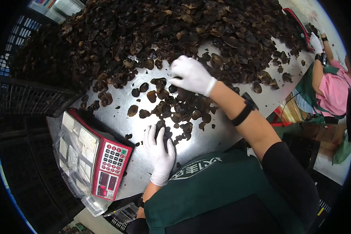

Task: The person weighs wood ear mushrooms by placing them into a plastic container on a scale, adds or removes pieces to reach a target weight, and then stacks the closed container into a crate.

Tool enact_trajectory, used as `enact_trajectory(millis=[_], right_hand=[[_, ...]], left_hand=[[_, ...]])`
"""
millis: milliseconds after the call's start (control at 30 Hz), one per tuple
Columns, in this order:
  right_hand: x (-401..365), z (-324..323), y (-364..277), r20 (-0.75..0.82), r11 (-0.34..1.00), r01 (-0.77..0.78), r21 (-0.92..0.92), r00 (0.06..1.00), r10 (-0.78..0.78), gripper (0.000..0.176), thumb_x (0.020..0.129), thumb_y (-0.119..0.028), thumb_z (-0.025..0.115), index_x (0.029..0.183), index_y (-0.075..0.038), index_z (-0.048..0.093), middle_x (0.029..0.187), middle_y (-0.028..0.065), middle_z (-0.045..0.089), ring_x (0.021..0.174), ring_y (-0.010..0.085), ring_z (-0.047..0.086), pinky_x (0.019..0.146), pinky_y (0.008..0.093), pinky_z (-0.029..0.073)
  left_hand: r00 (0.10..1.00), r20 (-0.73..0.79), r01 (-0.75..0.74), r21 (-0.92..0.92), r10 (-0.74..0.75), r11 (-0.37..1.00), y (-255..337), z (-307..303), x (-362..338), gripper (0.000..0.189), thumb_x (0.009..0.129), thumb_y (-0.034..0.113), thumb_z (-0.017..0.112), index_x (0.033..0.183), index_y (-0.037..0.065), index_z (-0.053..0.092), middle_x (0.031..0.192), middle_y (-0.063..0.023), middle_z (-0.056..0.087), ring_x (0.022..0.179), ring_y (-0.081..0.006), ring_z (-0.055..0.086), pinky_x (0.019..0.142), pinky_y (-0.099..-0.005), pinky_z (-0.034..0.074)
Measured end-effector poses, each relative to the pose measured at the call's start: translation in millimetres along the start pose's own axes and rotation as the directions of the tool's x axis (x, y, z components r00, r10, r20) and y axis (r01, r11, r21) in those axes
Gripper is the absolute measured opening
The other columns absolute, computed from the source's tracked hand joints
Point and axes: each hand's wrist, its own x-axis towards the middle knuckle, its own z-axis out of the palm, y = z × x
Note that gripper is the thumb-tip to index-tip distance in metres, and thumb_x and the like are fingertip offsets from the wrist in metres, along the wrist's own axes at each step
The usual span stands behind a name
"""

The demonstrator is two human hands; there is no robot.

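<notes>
My right hand [193,74], in a white glove, hangs over the loose pieces with its fingers curled together; whatever they hold is hidden. Just below its thumb is a dark wood ear mushroom [172,89]. My left hand [160,154], also gloved, rests low on the steel table with fingers stretched and apart. A wood ear mushroom [160,124] lies at its fingertips. Between the hands, small brown-black wood ear mushrooms [181,109] are scattered in a loose group. A large heap of wood ear mushrooms [163,27] covers the far part of the table.
A red digital scale [112,163] with a plastic-covered pan stands left of my left hand. Black plastic crates [31,97] line the left side. A co-worker in a pink shirt [335,91] works at the right beside another red scale [298,27]. The steel table [218,136] ends at my apron.
</notes>
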Motion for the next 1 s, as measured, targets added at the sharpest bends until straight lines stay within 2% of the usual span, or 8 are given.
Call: enact_trajectory(millis=[133, 300, 367, 500, 633, 767, 867, 1000], right_hand=[[-43, -48, 2, -0.350, 0.973, -0.087, 0.215, 0.923, 0.160, 0.026, 0.069, -0.010, 0.081, 0.070, -0.005, 0.056, 0.078, 0.0075, 0.059, 0.074, 0.0256, 0.057, 0.069, 0.0344, 0.049], [-90, -71, 11, -0.141, 0.968, -0.246, -0.043, 0.961, 0.238, 0.027, 0.071, -0.016, 0.080, 0.090, -0.006, 0.063, 0.105, 0.0072, 0.063, 0.102, 0.0268, 0.057, 0.091, 0.0381, 0.047], [-96, -72, 6, -0.045, 0.946, -0.318, -0.068, 0.948, 0.316, 0.058, 0.069, -0.027, 0.082, 0.121, -0.012, 0.062, 0.132, 0.0115, 0.055, 0.124, 0.0308, 0.049, 0.105, 0.0421, 0.039], [-74, -67, -13, 0.080, 0.969, -0.244, -0.024, 0.966, 0.245, 0.094, 0.062, -0.041, 0.085, 0.144, -0.018, 0.047, 0.153, 0.0168, 0.035, 0.141, 0.0373, 0.032, 0.114, 0.0483, 0.028], [-43, -57, -39, 0.362, 0.979, -0.092, -0.180, 0.919, 0.153, 0.087, 0.063, -0.044, 0.085, 0.141, -0.024, 0.050, 0.156, 0.0152, 0.030, 0.143, 0.0394, 0.028, 0.106, 0.0715, 0.027], [-28, -45, -7, 0.186, 0.954, -0.162, -0.252, 0.960, 0.212, 0.080, 0.068, -0.049, 0.080, 0.139, -0.025, 0.052, 0.154, 0.0162, 0.032, 0.142, 0.0412, 0.029, 0.106, 0.0700, 0.030], [-38, -45, -23, 0.286, 0.983, -0.071, -0.170, 0.951, 0.118, 0.078, 0.069, -0.051, 0.078, 0.139, -0.027, 0.053, 0.152, 0.0167, 0.036, 0.139, 0.0412, 0.034, 0.103, 0.0693, 0.034], [-59, -43, -48, 0.295, 0.987, -0.020, -0.157, 0.953, 0.066, 0.068, 0.069, -0.048, 0.077, 0.131, -0.026, 0.060, 0.147, 0.0128, 0.044, 0.131, 0.0329, 0.044, 0.089, 0.0541, 0.046]], left_hand=[[1.000, -0.005, 0.008, -0.045, -0.008, 0.999, -7, 8, -2, 0.047, 0.080, 0.006, 0.065, 0.126, 0.003, 0.057, 0.140, -0.0204, 0.046, 0.133, -0.0419, 0.039, 0.110, -0.0531, 0.029], [1.000, -0.017, -0.013, -0.048, 0.012, 0.999, -6, 7, -1, 0.048, 0.079, 0.005, 0.065, 0.126, 0.003, 0.057, 0.139, -0.0220, 0.046, 0.133, -0.0426, 0.039, 0.110, -0.0534, 0.029], [1.000, -0.022, -0.012, -0.051, 0.011, 0.999, -6, 7, -2, 0.048, 0.079, 0.005, 0.065, 0.126, 0.003, 0.056, 0.139, -0.0223, 0.046, 0.133, -0.0428, 0.039, 0.110, -0.0534, 0.029], [1.000, -0.021, 0.003, -0.048, -0.004, 0.999, -6, 6, -1, 0.048, 0.079, 0.005, 0.064, 0.126, 0.003, 0.057, 0.139, -0.0228, 0.046, 0.132, -0.0429, 0.039, 0.110, -0.0535, 0.029], [1.000, -0.004, 0.017, -0.048, -0.018, 0.999, -4, 3, 1, 0.047, 0.079, 0.005, 0.064, 0.125, 0.002, 0.057, 0.139, -0.0225, 0.046, 0.132, -0.0427, 0.039, 0.110, -0.0533, 0.029], [1.000, 0.008, 0.014, -0.052, -0.014, 0.999, -2, 1, 3, 0.045, 0.079, -0.002, 0.062, 0.124, 0.000, 0.057, 0.139, -0.0239, 0.045, 0.133, -0.0421, 0.039, 0.112, -0.0494, 0.031], [1.000, 0.008, 0.008, -0.051, -0.007, 0.999, -2, 0, 2, 0.045, 0.079, -0.002, 0.062, 0.124, 0.000, 0.057, 0.139, -0.0240, 0.046, 0.133, -0.0424, 0.039, 0.112, -0.0498, 0.031], [1.000, 0.000, -0.002, -0.042, 0.002, 0.999, -6, 4, 1, 0.046, 0.079, 0.004, 0.065, 0.125, 0.002, 0.057, 0.138, -0.0214, 0.047, 0.132, -0.0422, 0.040, 0.109, -0.0533, 0.031]])
